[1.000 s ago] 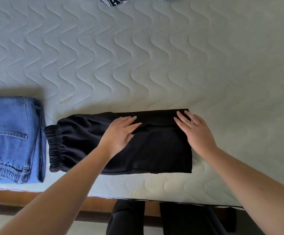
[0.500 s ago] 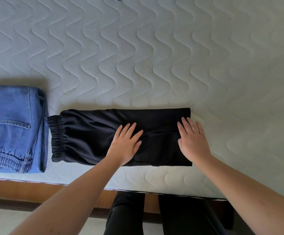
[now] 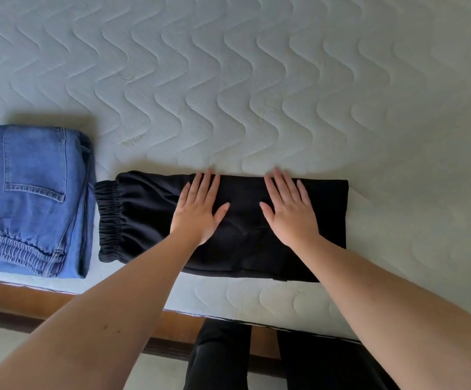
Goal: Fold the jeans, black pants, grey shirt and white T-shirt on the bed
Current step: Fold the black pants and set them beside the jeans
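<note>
Both hands' flat grip [image 3: 199,211] [image 3: 290,211] on folded, smooth black pants [image 3: 242,249]

There is a single view, from a wide-angle camera worn on the person's head. It looks forward and steeply down onto the near edge of the pale quilted mattress of the bed [image 3: 257,94], close enough that both bare forearms run up from the bottom corners. The left hand [image 3: 197,213] and right hand [image 3: 289,212] sit near the middle of the frame. The brown wooden bed frame [image 3: 17,302] crosses the lower part as a tilted band, and the person's own dark-clad legs [image 3: 220,358] show at the bottom edge. The wide lens bends straight edges toward the frame's borders.
</note>
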A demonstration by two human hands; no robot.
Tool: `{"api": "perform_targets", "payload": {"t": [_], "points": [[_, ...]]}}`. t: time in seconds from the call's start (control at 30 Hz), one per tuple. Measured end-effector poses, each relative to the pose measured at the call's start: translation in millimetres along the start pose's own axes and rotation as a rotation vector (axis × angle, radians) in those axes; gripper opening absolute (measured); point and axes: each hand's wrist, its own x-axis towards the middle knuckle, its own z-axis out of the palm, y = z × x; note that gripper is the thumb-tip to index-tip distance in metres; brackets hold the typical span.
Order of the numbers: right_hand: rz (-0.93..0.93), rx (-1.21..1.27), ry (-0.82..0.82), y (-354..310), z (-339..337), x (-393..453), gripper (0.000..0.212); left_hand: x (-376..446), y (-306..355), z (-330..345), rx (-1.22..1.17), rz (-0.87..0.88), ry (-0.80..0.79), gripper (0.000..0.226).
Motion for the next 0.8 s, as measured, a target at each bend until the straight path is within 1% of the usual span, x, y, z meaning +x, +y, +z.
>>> {"api": "perform_targets", "payload": {"t": [0.07, 0.17, 0.3, 0.33, 0.4, 0.5, 0.53, 0.57, 0.63, 0.7, 0.8], "points": [[0.055, -0.019, 0.020, 21.9, 3.5, -12.6, 0.066, -12.1, -23.7, 6.2, 0.048, -0.039, -0.003, 0.071], [0.164, -0.016, 0.000, 44.1, -2.6, -24.6, 0.068, -32.6, -59.0, 9.8, 0.112, -0.096, -0.004, 0.072], [0.232, -0.019, -0.018, 35.4, -13.4, -29.4, 0.069, -58.0, -92.7, 7.1, 0.071, -0.198, -0.041, 0.072], [0.221, -0.018, -0.014, 26.4, -16.6, -27.3, 0.069, -60.9, -95.6, 4.0, 0.065, -0.193, -0.033, 0.071], [0.142, -0.009, -0.011, 2.2, -22.1, -20.6, 0.066, -60.9, -95.6, -6.5, 0.020, -0.177, 0.029, 0.064], [-0.005, 0.014, -0.019, -37.9, -26.0, -6.4, 0.064, -46.9, -91.8, -26.1, -0.118, -0.192, 0.239, 0.047], [-0.044, 0.023, -0.020, -50.0, -26.4, -1.1, 0.063, -39.1, -91.6, -31.9, -0.132, -0.193, 0.287, 0.045], [-0.077, 0.029, -0.021, -60.8, -26.5, 4.1, 0.063, -30.5, -92.4, -38.0, -0.130, -0.197, 0.291, 0.049], [-0.134, 0.030, -0.033, -77.4, -24.9, 12.7, 0.062, -11.9, -98.0, -48.1, -0.102, -0.181, 0.209, 0.053], [-0.160, 0.015, -0.051, -84.1, -20.2, 17.4, 0.061, 5.8, -106.9, -53.8, -0.042, -0.115, 0.111, 0.041], [-0.115, -0.011, -0.080, -74.9, -10.5, 14.8, 0.063, 20.5, -123.4, -58.5, 0.015, -0.068, 0.053, 0.029]]}}
